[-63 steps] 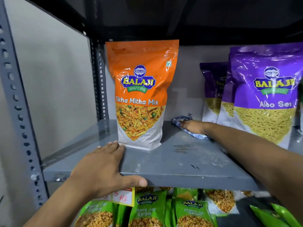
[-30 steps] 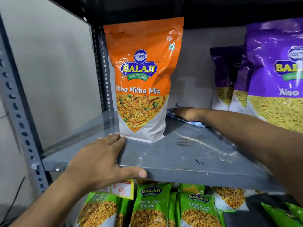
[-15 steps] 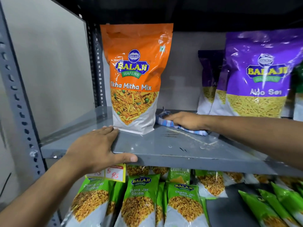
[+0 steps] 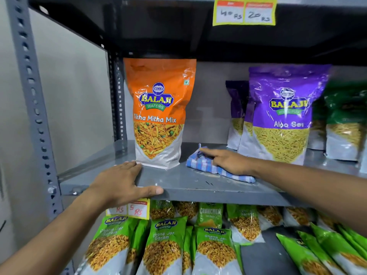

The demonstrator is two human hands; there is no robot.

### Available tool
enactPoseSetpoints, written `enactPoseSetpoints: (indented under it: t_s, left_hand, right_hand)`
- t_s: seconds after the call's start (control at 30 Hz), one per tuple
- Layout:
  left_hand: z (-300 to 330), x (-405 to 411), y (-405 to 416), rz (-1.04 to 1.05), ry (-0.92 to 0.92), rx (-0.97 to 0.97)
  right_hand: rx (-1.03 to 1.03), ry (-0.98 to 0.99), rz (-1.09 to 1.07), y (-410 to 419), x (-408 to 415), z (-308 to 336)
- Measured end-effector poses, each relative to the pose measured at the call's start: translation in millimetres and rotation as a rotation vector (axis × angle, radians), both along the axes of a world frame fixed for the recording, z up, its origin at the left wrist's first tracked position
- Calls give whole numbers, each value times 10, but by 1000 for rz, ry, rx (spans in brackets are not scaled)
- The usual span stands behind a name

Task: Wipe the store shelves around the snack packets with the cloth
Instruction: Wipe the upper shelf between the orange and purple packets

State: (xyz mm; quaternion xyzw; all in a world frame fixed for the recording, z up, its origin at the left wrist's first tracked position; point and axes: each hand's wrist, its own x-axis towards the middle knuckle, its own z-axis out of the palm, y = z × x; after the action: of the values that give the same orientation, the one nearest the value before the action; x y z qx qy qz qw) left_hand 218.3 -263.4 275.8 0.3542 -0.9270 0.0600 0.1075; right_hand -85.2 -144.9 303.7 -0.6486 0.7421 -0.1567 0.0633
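Nearest you, rows of green Chana Jor Garam snack packets (image 4: 164, 243) fill the lower level, under a yellow price tag (image 4: 129, 210) hanging from the edge of the grey metal shelf (image 4: 198, 187). Your left hand (image 4: 119, 181) is spread flat over that front edge, thumb stretched along the lip and fingers released, holding nothing; the fingertips touch the bottom corner of the tall orange Tikha Mitha Mix pouch (image 4: 158, 114), which stands upright on the shelf. Just right of the pouch, your right hand (image 4: 228, 161) presses flat on the crumpled blue-and-white checked cloth (image 4: 200, 162), fingers extended rather than curled around it. That cloth lies on the shelf surface in the open gap between the orange pouch and the purple Aloo Sev pouch (image 4: 282, 116). Further back, more purple pouches (image 4: 237, 114) stand behind that one, with a green pouch (image 4: 345, 120) blurred at the far right. Overhead, a second yellow price label (image 4: 244, 11) hangs from the upper shelf.
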Motion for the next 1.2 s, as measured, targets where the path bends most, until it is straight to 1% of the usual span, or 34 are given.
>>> enactPoseSetpoints:
  t_s: [0.13,0.2,0.47,0.7,0.77,0.83,1.0,1.03,1.07,1.1,1.13,1.2]
  left_hand:
    - [-12,0,-8,-7,10,-1]
    - [-18,3,-19,-12,15,6]
    - [-25,8,-26,-28,12,1]
    - [-20,22,-10,-17,10,5]
    - [-13,21,3,-13,12,-1]
    - [-10,18,10,-9,16,1]
    - [-12,12,1,-13,19,-18]
    - [-12,13,1,-14,20,-21]
    - [-11,12,3,-16,21,-23]
    - [-16,10,0,-16,23,-24]
    - [-19,8,-6,-16,26,-24]
    - [-27,7,-27,-12,28,-19]
  right_hand:
    - [133,55,40,-145,32,-3]
    - [164,61,80,-138,69,-16]
    - [183,49,248,302,328,-16]
    - [102,-5,304,546,453,-19]
    - [115,-104,307,579,444,-17]
    - [63,-272,281,595,426,-28]
    - [-340,-620,5,523,273,-24]
    - [-418,-634,-50,477,253,-4]
    - [-480,-576,-102,432,240,34]
    - [-504,-468,-134,382,203,60]
    - [-488,-359,-129,324,166,91]
    - [-333,-136,-66,228,134,112]
